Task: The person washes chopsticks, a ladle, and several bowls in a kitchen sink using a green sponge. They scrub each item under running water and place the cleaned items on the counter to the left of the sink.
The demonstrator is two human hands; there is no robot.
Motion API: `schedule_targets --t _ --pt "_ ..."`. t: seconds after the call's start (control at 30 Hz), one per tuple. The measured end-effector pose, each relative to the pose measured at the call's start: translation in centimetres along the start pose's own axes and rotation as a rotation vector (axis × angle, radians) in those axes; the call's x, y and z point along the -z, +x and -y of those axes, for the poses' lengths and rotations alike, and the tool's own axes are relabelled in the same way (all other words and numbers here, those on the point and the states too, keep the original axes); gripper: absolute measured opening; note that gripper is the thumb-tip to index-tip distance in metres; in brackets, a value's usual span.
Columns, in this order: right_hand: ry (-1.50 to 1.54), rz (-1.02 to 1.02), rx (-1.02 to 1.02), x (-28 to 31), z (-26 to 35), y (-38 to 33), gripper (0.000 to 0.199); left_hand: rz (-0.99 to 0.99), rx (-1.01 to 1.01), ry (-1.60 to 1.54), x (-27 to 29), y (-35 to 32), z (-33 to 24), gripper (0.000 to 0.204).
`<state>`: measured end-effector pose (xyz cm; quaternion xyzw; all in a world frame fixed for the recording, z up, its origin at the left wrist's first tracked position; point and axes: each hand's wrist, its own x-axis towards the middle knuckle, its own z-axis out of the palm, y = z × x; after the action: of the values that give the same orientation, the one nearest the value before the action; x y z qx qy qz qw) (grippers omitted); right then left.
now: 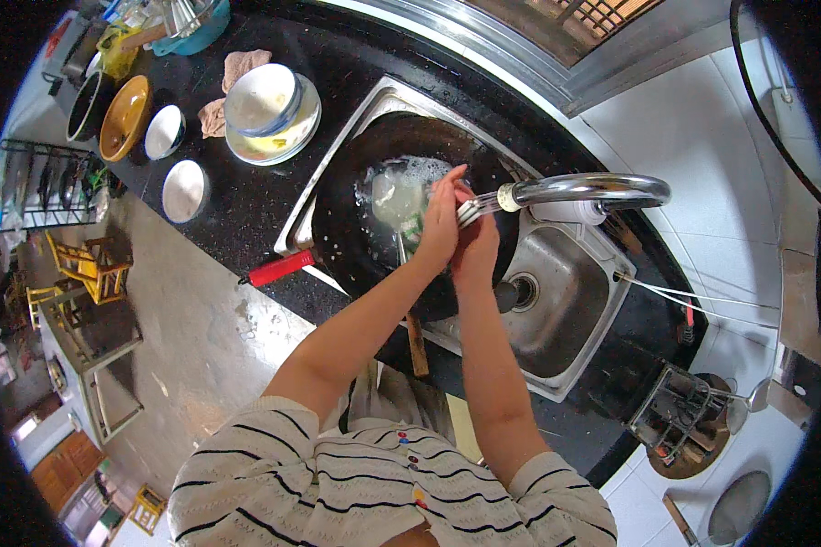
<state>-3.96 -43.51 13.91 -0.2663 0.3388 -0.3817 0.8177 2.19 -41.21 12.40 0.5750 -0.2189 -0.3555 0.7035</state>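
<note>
My left hand (441, 221) and my right hand (477, 241) are pressed together, palm to palm, under the tap (593, 189). Between them sits a bundle of thin white sticks (468, 213), likely chopsticks; only their ends show, and clear water runs onto them. Below my hands a large dark wok (348, 173) rests over the sink, with foamy water (397, 196) inside. Something green (412, 225) lies in that water, partly hidden by my left arm. A utensil with a wooden handle (417, 346) leans across the wok's near rim.
The wok's red handle (281, 269) juts left over the black counter. Stacked bowls and plates (263, 100), small white bowls (185, 191) and a brown bowl (125, 118) stand at the left. A steel basin (566, 319) lies right of the wok, a utensil rack (675, 415) beyond.
</note>
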Motion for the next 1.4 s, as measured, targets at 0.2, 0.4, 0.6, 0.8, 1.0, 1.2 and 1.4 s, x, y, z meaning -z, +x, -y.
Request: schedule_targets --t 0.2,0.4,0.6,0.8,1.0,1.2,1.4 --pt "-0.26 -0.068 -0.099 -0.1 0.1 0.2 0.044 0.179 -0.023 0.04 -0.7 -0.6 1.6 0.056" --pt "-0.205 0.046 0.099 -1.7 -0.5 -1.1 0.047 0.125 -0.06 -0.041 -0.8 -0.5 -0.1 0.057" --pt "-0.212 0.078 0.069 -0.6 -0.8 -1.2 0.053 0.195 -0.023 -0.136 -0.6 -1.2 1.5 0.054" --pt "-0.392 0.256 0.227 -0.5 -0.2 0.8 0.072 0.221 -0.069 -0.072 0.2 -3.2 2.0 0.056" --pt "-0.601 0.17 0.09 0.3 -1.3 0.1 0.041 0.105 -0.105 -0.12 1.3 -3.7 4.2 0.062" --pt "-0.712 0.243 0.157 0.9 2.1 3.4 0.032 0.317 0.075 0.363 4.5 -3.1 2.2 0.048" --pt "-0.398 0.361 -0.325 -2.5 6.7 7.9 0.032 0.59 0.541 -0.267 4.1 1.3 -1.0 0.046"
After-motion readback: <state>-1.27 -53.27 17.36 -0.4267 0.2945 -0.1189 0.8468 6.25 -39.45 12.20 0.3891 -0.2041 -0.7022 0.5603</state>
